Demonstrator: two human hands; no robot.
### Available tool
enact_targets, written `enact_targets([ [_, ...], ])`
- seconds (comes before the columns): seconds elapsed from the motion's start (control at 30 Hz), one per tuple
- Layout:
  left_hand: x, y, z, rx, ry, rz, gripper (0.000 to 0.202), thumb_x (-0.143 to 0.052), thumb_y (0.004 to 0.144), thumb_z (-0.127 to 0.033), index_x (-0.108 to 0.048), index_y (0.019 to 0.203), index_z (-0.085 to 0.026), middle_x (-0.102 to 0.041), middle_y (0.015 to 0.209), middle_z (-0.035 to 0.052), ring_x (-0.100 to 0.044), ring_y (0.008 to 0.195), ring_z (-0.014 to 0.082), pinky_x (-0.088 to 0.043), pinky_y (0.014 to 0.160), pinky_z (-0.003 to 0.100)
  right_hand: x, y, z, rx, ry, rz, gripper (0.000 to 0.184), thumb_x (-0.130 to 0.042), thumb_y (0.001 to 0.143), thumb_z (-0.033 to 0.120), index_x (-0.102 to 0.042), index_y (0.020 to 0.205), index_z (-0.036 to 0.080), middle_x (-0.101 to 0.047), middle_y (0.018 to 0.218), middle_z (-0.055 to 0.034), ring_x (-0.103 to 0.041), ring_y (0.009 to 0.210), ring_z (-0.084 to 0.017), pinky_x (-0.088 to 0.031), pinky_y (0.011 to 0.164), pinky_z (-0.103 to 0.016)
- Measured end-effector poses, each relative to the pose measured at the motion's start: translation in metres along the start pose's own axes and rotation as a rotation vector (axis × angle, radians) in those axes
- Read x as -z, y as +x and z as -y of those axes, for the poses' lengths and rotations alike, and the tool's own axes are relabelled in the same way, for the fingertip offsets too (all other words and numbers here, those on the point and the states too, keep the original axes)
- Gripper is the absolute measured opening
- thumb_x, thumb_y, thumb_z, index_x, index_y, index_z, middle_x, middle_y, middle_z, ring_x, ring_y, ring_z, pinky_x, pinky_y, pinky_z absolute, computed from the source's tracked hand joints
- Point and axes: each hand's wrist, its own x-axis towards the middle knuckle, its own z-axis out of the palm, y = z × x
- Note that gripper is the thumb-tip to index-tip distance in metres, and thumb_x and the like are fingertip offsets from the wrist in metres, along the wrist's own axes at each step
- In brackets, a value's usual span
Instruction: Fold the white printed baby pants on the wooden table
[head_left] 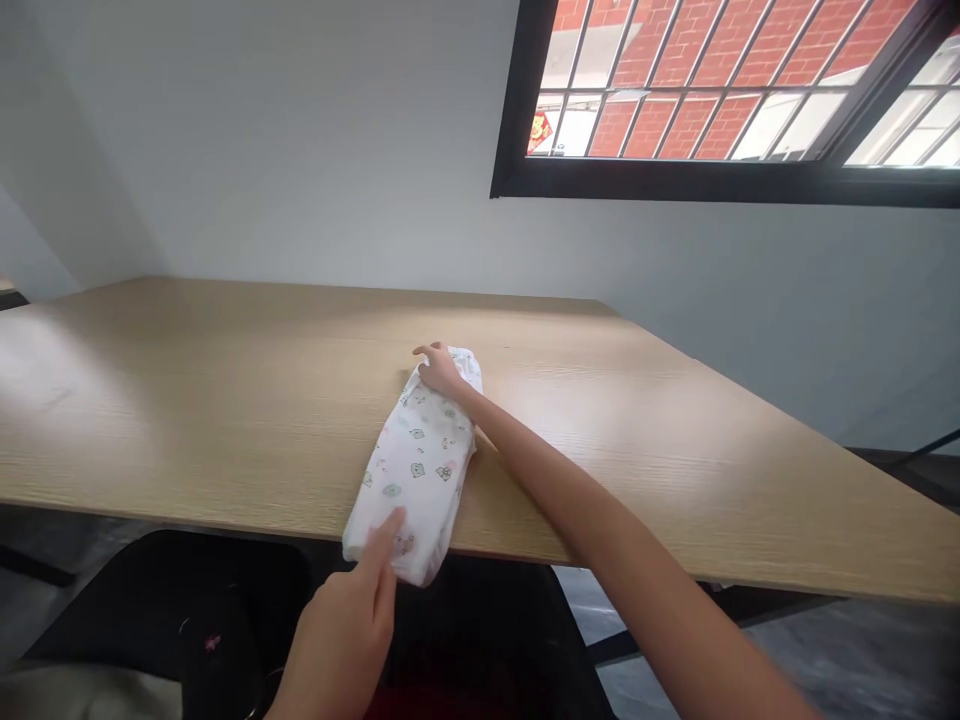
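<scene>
A pair of white pants (pixel 420 455) with small printed animal figures lies folded lengthwise on the table. Its gathered elastic waistband is at the far end, and the near end juts past the table's front edge. My left hand (pixel 341 625) grips that near end, its index finger stretched over the top of the cloth and the other fingers mostly hidden. At the waistband, my right hand (pixel 441 370) holds the left side of the fabric, one finger sticking out beyond the cloth. My right forearm reaches across the table from the lower right.
The pale wooden table (pixel 225 400) stretches to a grey-white wall (pixel 300 140). A barred window (pixel 675 90) with a dark frame is at the upper right. Below the front edge are a black seat (pixel 180 570) and dark table legs (pixel 615 650).
</scene>
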Motion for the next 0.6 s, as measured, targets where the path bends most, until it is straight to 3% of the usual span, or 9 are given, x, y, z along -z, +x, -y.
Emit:
enact_targets([
  [0.1, 0.011, -0.011, -0.012, -0.097, 0.182, 0.102, 0.045, -0.026, 0.09, -0.025, -0.033, 0.134, -0.032, -0.065, 0.061, 0.0033, -0.063, 0.055, 0.0203, -0.031, 0.045, 0.021, 0.023, -0.01, 0.0, 0.043, -0.018, 0.091, 0.038, -0.036, 0.08, 0.009, -0.054, 0.112, 0.019, -0.04, 0.125, -0.0067, -0.052, 0.089, -0.014, -0.047, 0.066, -0.023],
  [0.2, 0.038, -0.007, -0.027, -0.137, 0.316, 0.153, 0.037, -0.028, 0.09, -0.037, -0.055, 0.116, -0.036, -0.067, 0.067, 0.0042, -0.064, 0.06, 0.025, -0.036, 0.048, 0.026, 0.047, -0.035, 0.007, 0.11, -0.021, 0.194, 0.034, -0.034, 0.085, 0.018, -0.055, 0.111, 0.021, -0.044, 0.124, -0.0051, -0.052, 0.089, -0.014, -0.047, 0.061, -0.022],
  [0.27, 0.056, 0.02, -0.037, -0.124, 0.349, 0.068, 0.043, -0.025, 0.09, -0.041, -0.066, 0.095, -0.029, -0.067, 0.069, 0.0051, -0.064, 0.063, 0.0257, -0.04, 0.051, 0.029, 0.054, -0.059, 0.013, 0.161, -0.022, 0.251, 0.034, -0.031, 0.088, 0.024, -0.054, 0.113, 0.02, -0.046, 0.123, -0.0052, -0.05, 0.099, -0.016, -0.048, 0.07, -0.024],
  [0.33, 0.067, 0.066, -0.045, -0.203, 0.364, -0.075, 0.047, -0.022, 0.091, -0.036, -0.066, 0.084, -0.02, -0.066, 0.074, 0.0072, -0.063, 0.069, 0.0245, -0.043, 0.057, 0.031, 0.054, -0.08, 0.015, 0.193, -0.04, 0.307, 0.038, -0.026, 0.091, 0.031, -0.052, 0.116, 0.019, -0.047, 0.124, -0.0058, -0.047, 0.107, -0.017, -0.046, 0.081, -0.029],
  [0.37, 0.067, 0.093, -0.047, -0.325, 0.358, -0.145, 0.044, -0.023, 0.092, -0.032, -0.064, 0.089, -0.017, -0.066, 0.084, 0.0081, -0.062, 0.075, 0.0233, -0.045, 0.062, 0.032, 0.052, -0.086, 0.013, 0.219, -0.059, 0.343, 0.041, -0.022, 0.093, 0.033, -0.051, 0.117, 0.019, -0.048, 0.123, -0.0061, -0.046, 0.108, -0.017, -0.044, 0.085, -0.03],
  [0.4, 0.065, 0.118, -0.049, -0.461, 0.364, -0.142, 0.039, -0.026, 0.091, -0.027, -0.062, 0.096, -0.014, -0.065, 0.093, 0.0097, -0.061, 0.083, 0.0226, -0.046, 0.069, 0.033, 0.049, -0.088, 0.009, 0.256, -0.096, 0.382, 0.044, -0.017, 0.093, 0.034, -0.05, 0.118, 0.018, -0.049, 0.122, -0.0064, -0.046, 0.109, -0.017, -0.042, 0.089, -0.032],
  [0.47, 0.053, 0.155, -0.047, -0.565, 0.372, -0.103, 0.032, -0.033, 0.09, -0.023, -0.058, 0.107, -0.013, -0.06, 0.11, 0.0096, -0.055, 0.101, 0.0215, -0.041, 0.086, 0.033, 0.043, -0.081, -0.002, 0.349, -0.268, 0.442, 0.048, -0.01, 0.094, 0.032, -0.048, 0.119, 0.017, -0.048, 0.123, -0.008, -0.044, 0.112, -0.019, -0.038, 0.094, -0.036],
  [0.53, 0.035, 0.161, -0.04, -0.592, 0.386, -0.086, 0.036, -0.034, 0.09, -0.024, -0.05, 0.119, -0.012, -0.051, 0.123, 0.0128, -0.045, 0.115, 0.0245, -0.033, 0.097, 0.04, 0.038, -0.061, -0.017, 0.389, -0.55, 0.427, 0.046, -0.012, 0.094, 0.028, -0.043, 0.125, 0.015, -0.041, 0.131, -0.0095, -0.035, 0.121, -0.022, -0.03, 0.1, -0.042],
  [0.6, 0.018, 0.133, -0.032, -0.614, 0.385, -0.105, 0.041, -0.031, 0.092, -0.029, -0.042, 0.128, -0.013, -0.043, 0.132, 0.0147, -0.036, 0.123, 0.0274, -0.026, 0.101, 0.047, 0.033, -0.037, -0.03, 0.358, -0.778, 0.356, 0.045, -0.016, 0.093, 0.027, -0.035, 0.132, 0.014, -0.027, 0.14, -0.0098, -0.022, 0.129, -0.025, -0.02, 0.103, -0.049],
])
